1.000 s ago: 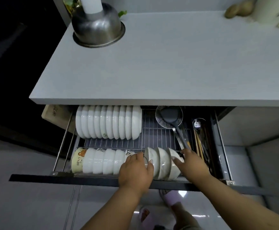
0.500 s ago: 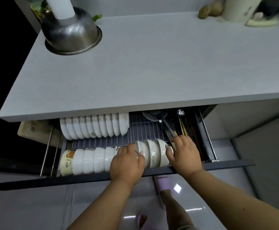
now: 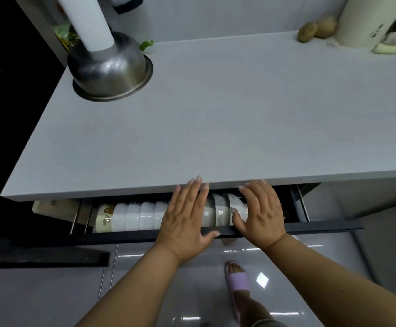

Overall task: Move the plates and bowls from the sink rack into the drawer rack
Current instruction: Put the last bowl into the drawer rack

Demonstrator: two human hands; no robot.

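Dim, cool light overall. Left edge falls to black. Glare streaks on glossy floor [image 3: 260,278], soft highlights on steel bowl [image 3: 112,69]. Drawer [image 3: 286,228] interior shadowed. Wide-angle bending at edges, slight softness throughout.

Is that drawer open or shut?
Partly open: the drawer front stands out from the counter, a row of bowls showing.

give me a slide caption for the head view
Both open hands, left hand and right hand, over the bowls in the nearly closed drawer rack.

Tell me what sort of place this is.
Most likely a home kitchen: a grey countertop carrying an upturned steel mixing bowl, and beneath it a pull-out drawer rack lined with white bowls.
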